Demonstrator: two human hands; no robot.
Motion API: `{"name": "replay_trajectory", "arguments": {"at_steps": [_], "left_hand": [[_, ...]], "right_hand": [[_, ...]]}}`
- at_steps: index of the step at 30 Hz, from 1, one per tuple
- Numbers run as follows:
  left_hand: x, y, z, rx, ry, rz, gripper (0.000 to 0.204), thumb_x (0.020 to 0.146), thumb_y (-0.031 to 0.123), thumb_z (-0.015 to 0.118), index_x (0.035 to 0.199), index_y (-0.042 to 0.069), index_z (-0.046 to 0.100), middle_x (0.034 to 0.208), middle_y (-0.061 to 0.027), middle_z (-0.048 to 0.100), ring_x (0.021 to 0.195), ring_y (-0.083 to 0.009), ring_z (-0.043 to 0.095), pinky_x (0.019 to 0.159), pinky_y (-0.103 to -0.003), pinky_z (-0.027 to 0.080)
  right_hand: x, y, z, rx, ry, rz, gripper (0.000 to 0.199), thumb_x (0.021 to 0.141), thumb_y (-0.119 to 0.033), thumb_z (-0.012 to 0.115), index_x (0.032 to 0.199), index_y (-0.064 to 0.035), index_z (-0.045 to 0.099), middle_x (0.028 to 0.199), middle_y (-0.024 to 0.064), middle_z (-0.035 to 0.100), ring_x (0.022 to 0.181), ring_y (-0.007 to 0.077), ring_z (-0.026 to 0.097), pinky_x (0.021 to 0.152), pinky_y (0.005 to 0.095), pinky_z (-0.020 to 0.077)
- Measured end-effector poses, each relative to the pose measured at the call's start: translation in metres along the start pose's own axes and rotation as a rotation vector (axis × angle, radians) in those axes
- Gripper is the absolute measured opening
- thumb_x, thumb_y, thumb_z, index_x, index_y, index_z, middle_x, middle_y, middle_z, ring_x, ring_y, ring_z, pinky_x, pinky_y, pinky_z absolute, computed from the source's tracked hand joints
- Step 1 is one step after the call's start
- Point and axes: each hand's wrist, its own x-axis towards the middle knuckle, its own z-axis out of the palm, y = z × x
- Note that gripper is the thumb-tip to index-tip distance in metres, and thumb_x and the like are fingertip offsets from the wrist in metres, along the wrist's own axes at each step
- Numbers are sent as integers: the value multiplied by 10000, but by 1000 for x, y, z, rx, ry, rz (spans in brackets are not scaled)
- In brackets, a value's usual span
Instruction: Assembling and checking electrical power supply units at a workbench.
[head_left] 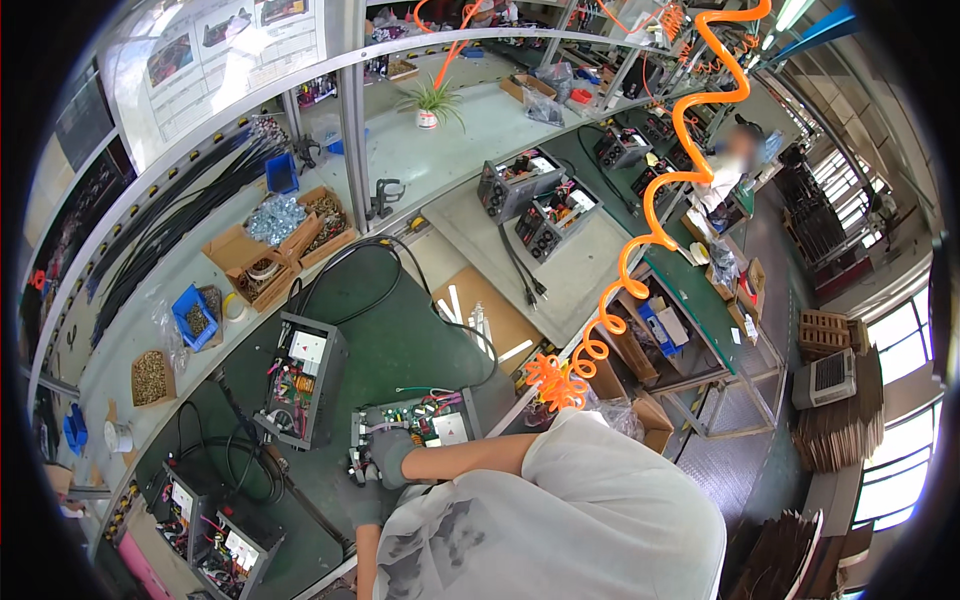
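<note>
Both of my hands wear grey gloves and meet at the front panel of an open electrical unit [450,428], a dark metal case with a circuit board, coloured wires and a white plate. My right hand [392,457] is curled over the panel end, its fingers bent; whatever lies between them is hidden. Just below it, my left hand [366,502] is closed against the same end, with its fingertips mostly covered. A second open unit [303,380] stands to the left on the green mat. A black cable [385,290] loops behind them.
Two more open units [215,535] sit at the lower left. Cardboard boxes [265,270] and a blue bin [196,312] of small hardware line the shelf. Further units [555,220] stand on a grey board. An orange coiled hose [610,320] hangs at right; a person [725,180] is beyond.
</note>
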Motion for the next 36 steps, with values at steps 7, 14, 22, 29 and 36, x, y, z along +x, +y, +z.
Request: {"name": "replay_trajectory", "arguments": {"at_steps": [7, 14, 22, 29, 36], "left_hand": [[-6, 26, -6, -58, 28, -44, 620, 756, 260, 762, 1278, 6, 545, 1195, -237, 606, 1095, -372, 600, 925, -433, 459], [-6, 24, 1, -149, 55, -91, 603, 757, 247, 764, 1273, 21, 548, 1137, -213, 638, 1018, -359, 633, 868, -426, 490], [-1, -1, 7, -98, 88, -42, 632, 756, 273, 773, 1292, 34, 536, 1177, -214, 623, 1066, -366, 614, 897, -442, 470], [-3, 6, 3, -65, 72, -15, 600, 787, 238, 766, 1296, 25, 532, 1198, -203, 597, 1071, -332, 598, 908, -410, 467], [2, 9, 7, -153, 44, 18, 590, 804, 270, 757, 1279, 1, 534, 1208, -216, 580, 1069, -354, 597, 898, -422, 470]], "right_hand": [[-4, -1, -5, 96, 52, 106, 581, 686, -329, 737, 1159, -10, 626, 1147, 199, 631, 1046, 307, 653, 858, 392, 538], [-2, 3, -4, 152, 63, 79, 513, 663, -327, 722, 1069, -17, 684, 1123, 202, 650, 1061, 308, 640, 899, 368, 519], [-12, 1, -9, 256, 77, 92, 464, 672, -293, 716, 1051, -26, 698, 1113, 217, 654, 1079, 324, 636, 892, 375, 523], [-13, 2, -5, 191, 69, 50, 526, 642, -261, 741, 1070, 26, 638, 1025, 216, 665, 951, 330, 677, 797, 392, 556], [1, 11, 10, 206, 124, 83, 506, 661, -292, 729, 1063, 5, 653, 1037, 213, 669, 958, 324, 680, 802, 392, 555]]}}
